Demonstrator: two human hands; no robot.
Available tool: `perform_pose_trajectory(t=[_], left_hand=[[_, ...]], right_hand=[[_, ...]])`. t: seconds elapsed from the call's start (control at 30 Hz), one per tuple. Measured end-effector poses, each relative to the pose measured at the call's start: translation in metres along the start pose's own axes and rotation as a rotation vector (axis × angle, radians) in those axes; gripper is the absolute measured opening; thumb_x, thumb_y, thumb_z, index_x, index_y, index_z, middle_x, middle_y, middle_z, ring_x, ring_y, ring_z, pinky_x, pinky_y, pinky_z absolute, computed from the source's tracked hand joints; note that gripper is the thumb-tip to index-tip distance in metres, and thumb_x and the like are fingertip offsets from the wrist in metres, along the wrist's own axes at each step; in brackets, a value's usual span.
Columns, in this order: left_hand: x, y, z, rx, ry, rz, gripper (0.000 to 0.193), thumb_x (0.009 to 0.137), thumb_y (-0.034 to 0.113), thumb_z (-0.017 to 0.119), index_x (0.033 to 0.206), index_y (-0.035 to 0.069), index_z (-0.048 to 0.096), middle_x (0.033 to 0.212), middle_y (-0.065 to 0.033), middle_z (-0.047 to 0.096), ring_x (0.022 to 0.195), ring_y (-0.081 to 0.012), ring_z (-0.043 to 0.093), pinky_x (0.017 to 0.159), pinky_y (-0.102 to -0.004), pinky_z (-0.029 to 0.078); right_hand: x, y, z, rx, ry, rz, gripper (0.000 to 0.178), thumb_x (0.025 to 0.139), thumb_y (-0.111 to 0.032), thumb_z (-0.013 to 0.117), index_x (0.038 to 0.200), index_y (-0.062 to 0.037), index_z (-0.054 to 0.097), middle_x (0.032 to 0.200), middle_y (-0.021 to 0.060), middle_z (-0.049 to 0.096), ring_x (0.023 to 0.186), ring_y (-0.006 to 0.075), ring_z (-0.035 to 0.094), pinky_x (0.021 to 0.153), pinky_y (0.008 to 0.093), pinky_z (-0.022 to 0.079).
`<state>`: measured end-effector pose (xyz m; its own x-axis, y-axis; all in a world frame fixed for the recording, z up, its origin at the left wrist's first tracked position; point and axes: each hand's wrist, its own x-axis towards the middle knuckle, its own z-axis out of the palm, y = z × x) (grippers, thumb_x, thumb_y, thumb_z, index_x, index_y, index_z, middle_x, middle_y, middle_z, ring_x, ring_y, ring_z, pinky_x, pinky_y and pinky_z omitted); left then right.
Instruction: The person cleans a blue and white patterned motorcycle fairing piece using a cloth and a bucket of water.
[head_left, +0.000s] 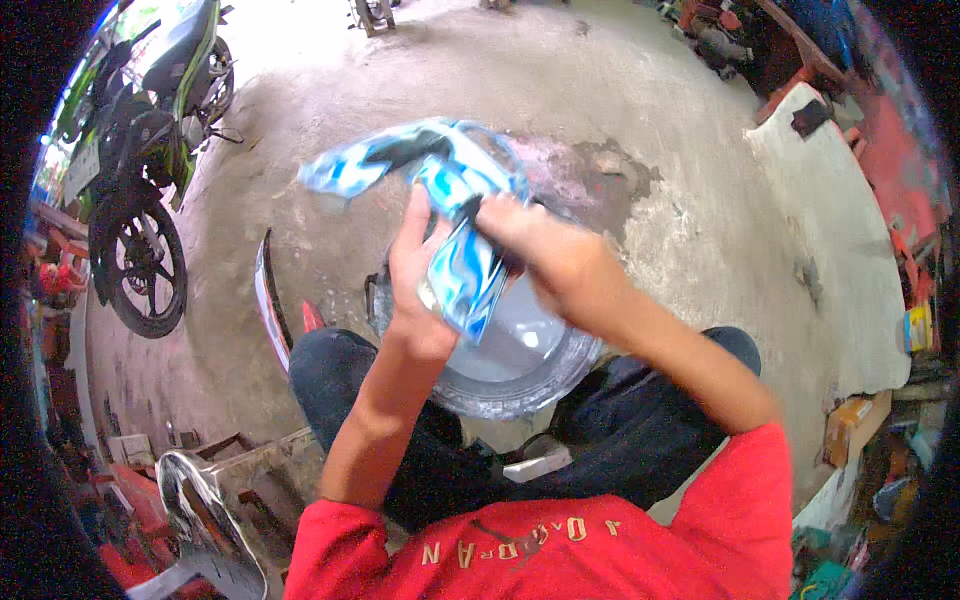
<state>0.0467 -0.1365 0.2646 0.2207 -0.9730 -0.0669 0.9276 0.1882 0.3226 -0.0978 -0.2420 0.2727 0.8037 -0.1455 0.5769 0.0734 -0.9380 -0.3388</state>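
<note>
I hold a blue, white and black plastic fairing panel over a round metal basin that stands on the floor between my knees. My left hand grips the panel's lower part from the left. My right hand is closed on the panel's middle from the right, slightly blurred. The basin holds cloudy water. The panel's upper end reaches up and left above both hands.
A green and black motorcycle stands at the far left. A curved panel strip lies on the concrete left of my knee. A chrome part sits at the lower left. Cluttered shelves and boxes line the right side.
</note>
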Motion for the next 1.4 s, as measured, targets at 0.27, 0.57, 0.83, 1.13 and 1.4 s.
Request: perform_pose_trajectory(t=[0.27,0.57,0.83,1.13,1.4], left_hand=[[0.021,-0.005,-0.008,-0.031,0.020,-0.063,0.060,0.103,0.048,0.051,0.139,0.000,0.047,0.135,-0.0260,0.056,0.129,-0.0443,0.053,0.111,-0.0601,0.040],[0.025,-0.005,-0.017,0.007,0.066,0.050,0.053,0.099,0.035,0.054,0.140,0.001,0.045,0.136,-0.0231,0.056,0.129,-0.0444,0.053,0.110,-0.0663,0.038],[0.023,0.017,-0.021,-0.020,0.024,0.147,0.033,0.097,0.031,0.052,0.116,0.006,0.063,0.103,-0.0117,0.070,0.093,-0.0300,0.069,0.091,-0.0545,0.055],[0.002,0.020,-0.011,-0.192,0.174,0.101,0.055,0.091,0.063,0.061,0.114,0.013,0.066,0.105,-0.0041,0.069,0.097,-0.0303,0.066,0.106,-0.0565,0.043],[0.009,0.010,-0.024,-0.287,0.153,0.119,0.053,0.091,0.055,0.062,0.109,0.006,0.065,0.095,-0.0115,0.068,0.096,-0.0374,0.067,0.093,-0.0536,0.053]], right_hand=[[-0.009,-0.026,0.000,0.052,0.019,-0.112,0.048,0.084,0.004,0.055,0.131,-0.0018,0.060,0.128,0.0195,0.065,0.118,0.0343,0.065,0.103,0.0411,0.051],[-0.020,-0.040,-0.012,0.022,-0.037,-0.231,0.047,0.079,0.002,0.063,0.126,0.0003,0.063,0.127,0.0201,0.066,0.117,0.0322,0.067,0.098,0.0413,0.055],[0.026,-0.015,-0.014,-0.029,0.064,-0.025,0.066,0.073,0.015,0.055,0.135,-0.0062,0.060,0.136,0.0178,0.062,0.126,0.0334,0.060,0.108,0.0399,0.048],[0.006,-0.040,0.031,0.100,-0.090,-0.336,0.042,0.089,-0.007,0.058,0.130,0.0022,0.061,0.134,0.0196,0.063,0.125,0.0321,0.062,0.107,0.0424,0.049],[0.001,-0.061,0.028,0.073,-0.128,-0.396,0.043,0.088,-0.009,0.061,0.129,0.0037,0.061,0.131,0.0200,0.065,0.122,0.0327,0.064,0.105,0.0429,0.051]])
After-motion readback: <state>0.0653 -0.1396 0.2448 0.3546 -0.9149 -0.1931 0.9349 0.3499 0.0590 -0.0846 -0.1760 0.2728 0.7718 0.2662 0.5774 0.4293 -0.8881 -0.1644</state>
